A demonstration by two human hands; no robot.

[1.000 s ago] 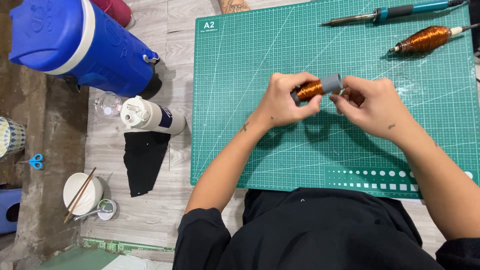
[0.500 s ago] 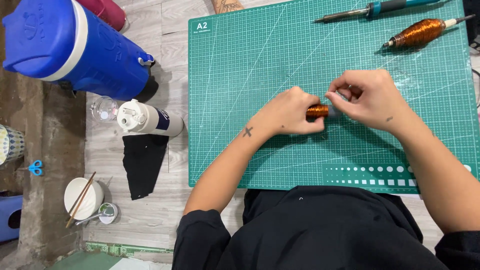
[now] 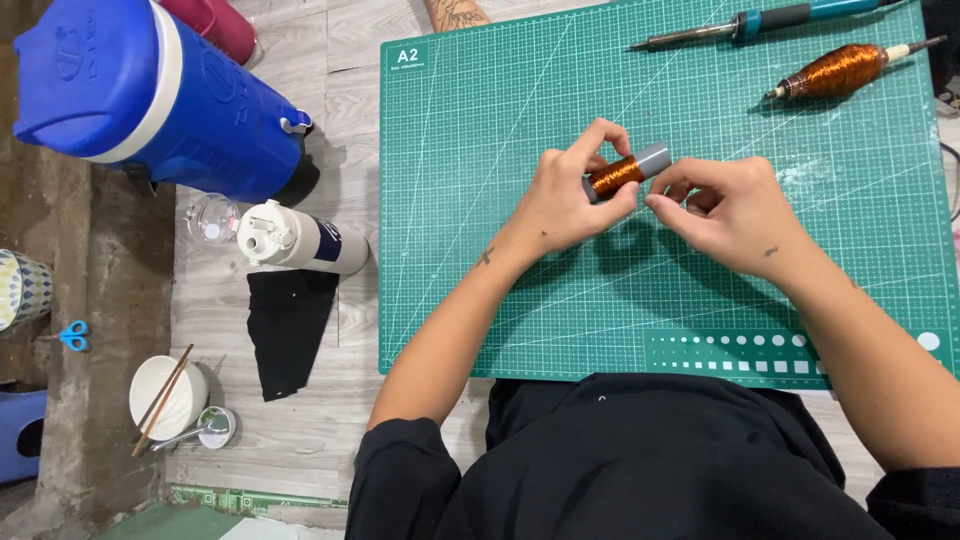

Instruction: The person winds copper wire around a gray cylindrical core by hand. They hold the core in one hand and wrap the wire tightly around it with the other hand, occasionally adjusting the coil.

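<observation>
My left hand (image 3: 570, 195) grips a short grey tube wound with copper wire (image 3: 625, 172), held just above the green cutting mat (image 3: 500, 280). My right hand (image 3: 725, 210) is right beside the tube's right end, fingertips pinched together close to the coil; whether they hold a wire strand is too fine to see. A large spindle of copper wire (image 3: 835, 70) lies at the mat's far right, with a teal-handled soldering iron (image 3: 760, 20) above it.
A big blue jug (image 3: 140, 95) stands at the upper left. Near it are a white bottle (image 3: 295, 238), a small clear glass (image 3: 212, 218), a black cloth (image 3: 288, 325), a white bowl with chopsticks (image 3: 165, 395) and blue scissors (image 3: 72, 335).
The hands dipped toward the mat half a second ago and have risen again; the grey tube with its copper coil is once more plainly exposed between the fingers.
</observation>
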